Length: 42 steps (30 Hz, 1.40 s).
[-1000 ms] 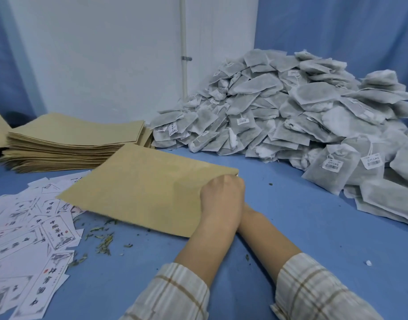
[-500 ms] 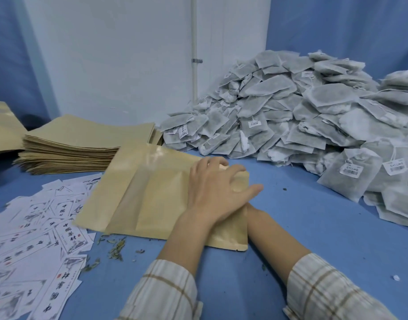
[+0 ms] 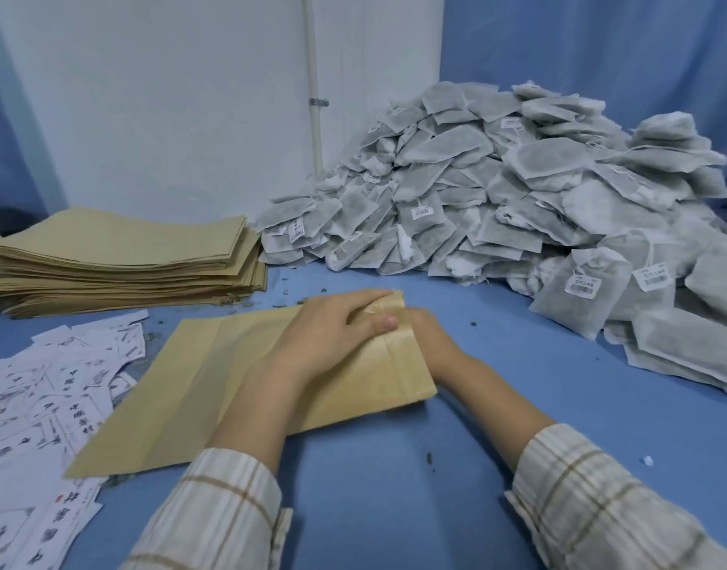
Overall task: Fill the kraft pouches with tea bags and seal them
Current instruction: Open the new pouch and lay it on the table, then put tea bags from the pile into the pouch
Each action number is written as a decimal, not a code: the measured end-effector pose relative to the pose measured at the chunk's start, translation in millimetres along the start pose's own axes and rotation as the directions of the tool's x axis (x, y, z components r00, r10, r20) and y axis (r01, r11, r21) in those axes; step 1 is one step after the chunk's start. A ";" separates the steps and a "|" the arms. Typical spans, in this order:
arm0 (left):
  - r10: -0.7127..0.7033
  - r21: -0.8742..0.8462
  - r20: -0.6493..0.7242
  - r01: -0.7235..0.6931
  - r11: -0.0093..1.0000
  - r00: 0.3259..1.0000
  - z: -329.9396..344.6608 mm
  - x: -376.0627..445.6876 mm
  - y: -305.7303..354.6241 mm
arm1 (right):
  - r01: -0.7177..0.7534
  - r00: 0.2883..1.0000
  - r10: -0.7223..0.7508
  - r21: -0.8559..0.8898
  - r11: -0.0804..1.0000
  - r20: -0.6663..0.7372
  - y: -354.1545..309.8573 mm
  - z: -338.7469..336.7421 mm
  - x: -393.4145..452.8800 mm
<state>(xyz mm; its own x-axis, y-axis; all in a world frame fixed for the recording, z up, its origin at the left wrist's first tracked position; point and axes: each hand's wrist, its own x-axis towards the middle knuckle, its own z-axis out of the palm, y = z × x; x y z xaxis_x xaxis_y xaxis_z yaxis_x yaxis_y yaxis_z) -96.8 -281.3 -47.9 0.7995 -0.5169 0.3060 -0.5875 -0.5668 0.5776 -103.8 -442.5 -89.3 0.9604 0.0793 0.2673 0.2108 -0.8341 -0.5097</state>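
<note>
1. One pouch [image 3: 238, 380] lies flat on the blue table [image 3: 518, 384], its mouth end toward the tea bags [image 3: 497, 191].
2. The left hand [image 3: 333, 335] rests on the mouth end, fingers curled over the far corner and thumb pressed on the paper, so it grips the pouch there.
3. The right hand [image 3: 429, 337] is at the mouth edge, mostly hidden behind the pouch; I cannot tell whether it pinches the paper or reaches inside.
4. My judgement: this is the opening step. The pouch looks flat, so likely nothing is in it yet.
5. No filled or sealed pouch is in view.
6. Left to do: load this pouch, seal it, then work through the stack [image 3: 123, 265] of empties far left.
7. Printed slips [image 3: 53, 405] lie scattered beside the pouch, and loose tea crumbs dot the table.
</note>
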 end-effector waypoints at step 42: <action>0.173 0.031 -0.274 -0.171 0.985 0.946 94.1 69.0 53.4 | -0.033 0.597 0.792 0.982 0.187 -0.130 88.6 -86.2 -51.0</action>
<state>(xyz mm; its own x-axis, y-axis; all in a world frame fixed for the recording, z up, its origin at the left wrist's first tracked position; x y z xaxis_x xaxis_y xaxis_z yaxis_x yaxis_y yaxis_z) -84.8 -407.6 -67.1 0.6889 -0.4110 0.5970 -0.7193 -0.4893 0.4931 -149.8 -567.5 -77.6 0.7163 -0.6841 -0.1373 0.1866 0.3775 -0.9070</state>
